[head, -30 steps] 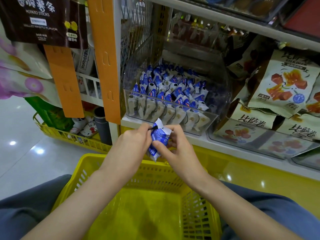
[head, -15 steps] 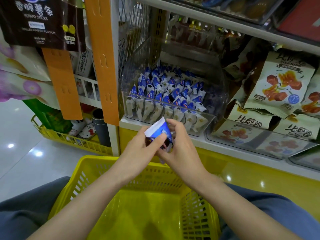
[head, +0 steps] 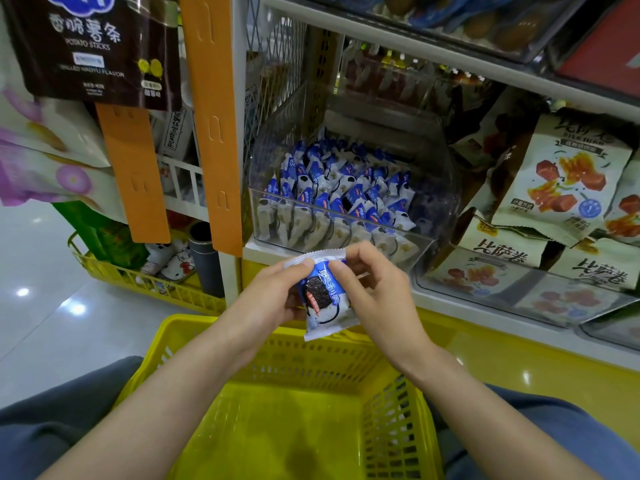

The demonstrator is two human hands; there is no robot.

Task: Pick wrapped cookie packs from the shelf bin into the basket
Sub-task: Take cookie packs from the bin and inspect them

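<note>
I am pinching one blue-and-white foil-wrapped cookie pack (head: pixel 325 301) between my left hand (head: pixel 273 299) and right hand (head: pixel 377 292), fingers curled on its upper edges. It is hanging upright, long axis vertical, over the far rim of the yellow plastic basket (head: pixel 284 441), which is lying below and toward me.

You see a blue-and-white pack (head: pixel 325 299) printed with a black cookie, a yellow lattice basket (head: pixel 391 427), and orange strips (head: pixel 211 119).

We see a glossy pale floor (head: pixel 34 306) with lamp glints left of the left hand (head: pixel 272 301), a white shelf frame (head: pixel 239 98) with orange strips (head: pixel 207 133) above it.
</note>
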